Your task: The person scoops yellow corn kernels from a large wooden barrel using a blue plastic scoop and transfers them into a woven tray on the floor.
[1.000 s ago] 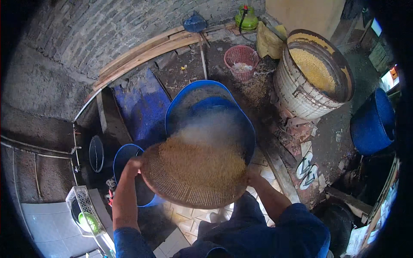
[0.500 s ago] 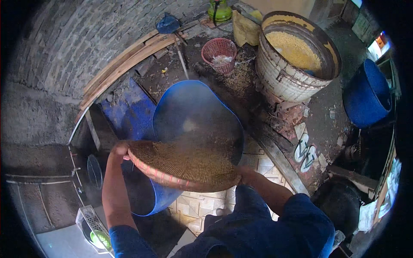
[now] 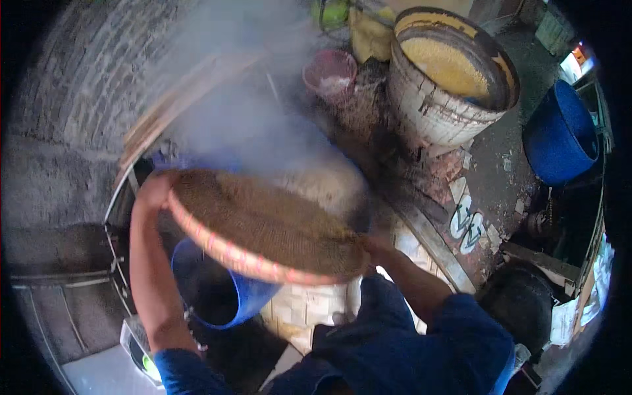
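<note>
I've got left hand (image 3: 157, 188) and right hand (image 3: 375, 246) grasping opposite edges of tilted woven tray (image 3: 260, 227), steam (image 3: 243, 122) clouding just beyond it.

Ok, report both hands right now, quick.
Left hand: closed, holding the left edge of the round woven tray.
Right hand: closed, holding the tray's right edge; exact finger placement can't be told.

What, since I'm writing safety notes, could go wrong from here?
Haze partly veils the tub beyond the tilted tray, so a spill there might go unnoticed. The left hand and right hand grip the tray at opposite sides; if either slipped, it could tip.
</note>
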Demonstrator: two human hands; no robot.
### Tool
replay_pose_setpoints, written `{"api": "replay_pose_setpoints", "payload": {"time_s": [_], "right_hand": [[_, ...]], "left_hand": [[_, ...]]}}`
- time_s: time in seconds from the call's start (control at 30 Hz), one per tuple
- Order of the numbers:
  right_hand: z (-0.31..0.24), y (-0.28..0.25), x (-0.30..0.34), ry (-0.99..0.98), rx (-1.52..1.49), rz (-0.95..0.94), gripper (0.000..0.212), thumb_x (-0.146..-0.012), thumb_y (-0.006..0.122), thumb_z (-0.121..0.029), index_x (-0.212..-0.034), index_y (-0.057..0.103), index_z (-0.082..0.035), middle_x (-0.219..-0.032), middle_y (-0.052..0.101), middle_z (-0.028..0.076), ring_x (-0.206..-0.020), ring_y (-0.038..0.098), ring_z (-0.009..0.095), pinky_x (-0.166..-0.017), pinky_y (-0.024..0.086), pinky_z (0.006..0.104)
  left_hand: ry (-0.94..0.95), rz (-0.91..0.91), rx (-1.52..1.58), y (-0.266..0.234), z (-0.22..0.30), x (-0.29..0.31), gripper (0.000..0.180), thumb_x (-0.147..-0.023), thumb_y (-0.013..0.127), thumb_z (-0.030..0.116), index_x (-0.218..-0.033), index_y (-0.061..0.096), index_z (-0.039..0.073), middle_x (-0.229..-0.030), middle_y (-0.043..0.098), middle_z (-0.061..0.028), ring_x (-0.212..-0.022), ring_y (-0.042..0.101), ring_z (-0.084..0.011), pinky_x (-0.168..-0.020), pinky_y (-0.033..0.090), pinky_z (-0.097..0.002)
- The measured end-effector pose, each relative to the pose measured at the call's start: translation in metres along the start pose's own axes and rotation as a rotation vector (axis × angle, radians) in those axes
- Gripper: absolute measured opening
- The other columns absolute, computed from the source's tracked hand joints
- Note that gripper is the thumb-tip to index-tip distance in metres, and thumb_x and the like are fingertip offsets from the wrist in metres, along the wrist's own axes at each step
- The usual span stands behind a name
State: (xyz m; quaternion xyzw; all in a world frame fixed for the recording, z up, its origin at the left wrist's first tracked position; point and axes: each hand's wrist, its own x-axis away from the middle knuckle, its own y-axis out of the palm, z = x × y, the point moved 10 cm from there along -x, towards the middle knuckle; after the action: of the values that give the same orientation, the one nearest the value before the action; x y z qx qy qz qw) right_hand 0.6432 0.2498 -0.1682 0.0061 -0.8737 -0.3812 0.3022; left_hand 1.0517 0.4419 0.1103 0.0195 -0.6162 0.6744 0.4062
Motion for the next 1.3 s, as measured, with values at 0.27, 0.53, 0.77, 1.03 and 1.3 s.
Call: {"api": "replay_pose_setpoints", "payload": {"time_s": [0.27,0.53,0.77,1.03,1.3], "right_hand": [[0.103,0.012,0.037,0.531,-0.334,0.327,0.022,-0.079,0.053,-0.007,-0.099,0.057,-0.002,-0.094,0.060,0.013,-0.081,0.061,0.026,-0.076,0.048,0.0349],[0.106,-0.011,0.063,-0.002,-0.199,0.304,0.025,-0.081,0.052,-0.007,-0.105,0.053,-0.002,-0.090,0.060,0.010,-0.078,0.059,0.021,-0.067,0.049,0.0342],[0.110,-0.007,0.177,-0.108,-0.079,0.442,0.025,-0.076,0.054,-0.007,-0.100,0.053,-0.002,-0.069,0.055,0.003,-0.054,0.051,0.014,-0.052,0.045,0.0277],[0.159,0.054,0.354,-0.450,0.291,0.610,0.028,-0.071,0.054,-0.005,-0.099,0.053,-0.001,-0.077,0.054,0.006,-0.066,0.054,0.015,-0.057,0.043,0.0244],[0.321,-0.028,0.462,-0.249,-0.265,0.992,0.028,-0.067,0.048,-0.001,-0.094,0.049,-0.005,-0.072,0.052,0.005,-0.070,0.057,0.025,-0.058,0.048,0.0338]], "left_hand": [[-0.217,-0.256,-0.216,0.018,0.048,0.055,0.023,-0.075,0.048,0.014,-0.088,0.061,0.002,-0.091,0.061,-0.0184,-0.096,0.057,-0.0282,-0.083,0.045,-0.0357],[-0.080,0.321,0.437,0.074,-0.011,0.209,0.042,-0.084,0.043,0.014,-0.123,0.043,-0.002,-0.127,0.044,-0.0165,-0.115,0.043,-0.0301,-0.095,0.034,-0.0308],[0.119,0.522,1.250,0.190,-0.010,0.313,0.057,-0.088,0.040,0.023,-0.135,0.020,-0.002,-0.138,0.029,-0.0142,-0.126,0.028,-0.0227,-0.102,0.022,-0.0302],[0.036,0.288,1.352,0.389,-0.062,0.396,0.067,-0.086,0.040,0.050,-0.136,0.024,0.007,-0.139,0.027,-0.0130,-0.126,0.028,-0.0275,-0.102,0.023,-0.0380],[-0.240,-0.172,0.960,0.668,-0.149,0.480,0.045,-0.083,0.046,0.030,-0.124,0.045,0.012,-0.127,0.043,-0.0074,-0.103,0.050,-0.0232,-0.081,0.043,-0.0371]]}}
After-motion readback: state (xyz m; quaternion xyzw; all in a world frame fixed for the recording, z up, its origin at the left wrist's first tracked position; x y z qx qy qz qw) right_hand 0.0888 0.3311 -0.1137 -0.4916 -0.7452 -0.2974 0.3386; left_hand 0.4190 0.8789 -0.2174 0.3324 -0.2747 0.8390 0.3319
